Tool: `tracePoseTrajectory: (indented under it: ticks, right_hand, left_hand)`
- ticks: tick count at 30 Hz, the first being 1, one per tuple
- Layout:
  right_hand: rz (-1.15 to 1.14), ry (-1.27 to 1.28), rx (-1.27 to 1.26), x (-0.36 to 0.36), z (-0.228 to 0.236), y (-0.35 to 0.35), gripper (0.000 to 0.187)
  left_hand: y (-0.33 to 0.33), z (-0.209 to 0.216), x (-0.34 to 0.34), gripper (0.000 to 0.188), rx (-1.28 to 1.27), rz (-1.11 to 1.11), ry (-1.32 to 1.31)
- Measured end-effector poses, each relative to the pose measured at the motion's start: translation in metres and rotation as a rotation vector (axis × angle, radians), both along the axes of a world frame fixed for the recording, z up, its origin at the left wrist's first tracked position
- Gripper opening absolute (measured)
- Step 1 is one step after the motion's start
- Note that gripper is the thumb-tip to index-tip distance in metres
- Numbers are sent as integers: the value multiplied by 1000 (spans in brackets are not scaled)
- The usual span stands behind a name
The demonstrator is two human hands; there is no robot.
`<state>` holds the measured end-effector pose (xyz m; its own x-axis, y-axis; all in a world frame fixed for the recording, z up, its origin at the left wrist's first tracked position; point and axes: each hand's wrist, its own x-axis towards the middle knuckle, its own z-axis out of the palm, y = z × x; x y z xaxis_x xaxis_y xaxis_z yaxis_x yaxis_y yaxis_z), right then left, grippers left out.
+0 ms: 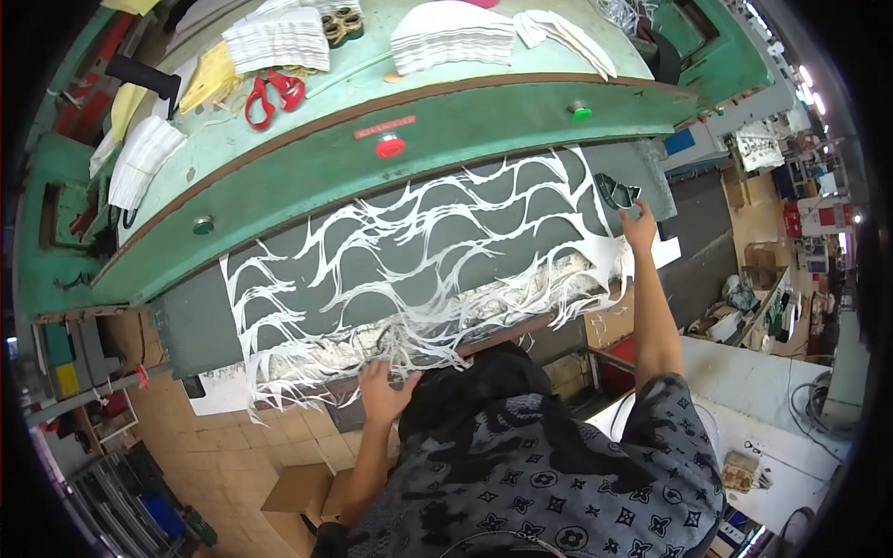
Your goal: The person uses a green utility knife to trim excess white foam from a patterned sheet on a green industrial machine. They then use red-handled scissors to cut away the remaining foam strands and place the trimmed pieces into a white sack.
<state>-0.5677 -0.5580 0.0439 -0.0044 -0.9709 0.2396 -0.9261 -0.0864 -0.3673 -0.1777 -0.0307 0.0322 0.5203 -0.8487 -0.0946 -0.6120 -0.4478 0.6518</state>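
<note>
Head: right hand (639, 229), half-curled at right die (614, 192), hold unclear, should keep it flat; left hand (384, 395) loosely open by near scrap (439, 307).

There are two hands: one left hand (384, 394) and one right hand (638, 228). One green cutter (611, 192) and one white sheet (603, 249) full of cut-outs can be counted; whether the sheet has several layers cannot be told. Three push buttons show: one red button (391, 145) and two green ones, a bright button (580, 112) and a dark button (202, 225). One worktop (353, 86) bears one pair of scissors (264, 100) and four white stacks (453, 42), their pieces too tightly packed to number.
</note>
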Motion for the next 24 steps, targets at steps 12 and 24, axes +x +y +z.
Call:
tracePoseTrajectory:
  ticks: [12,24]
  right_hand:
    - [-13,148,-228,46,-43,12,41]
    - [184,-193,-133,397,-83,62,36]
  left_hand:
    - [10,17,1,37,5,67,126]
    - [-25,10,139,14,-176,357,122]
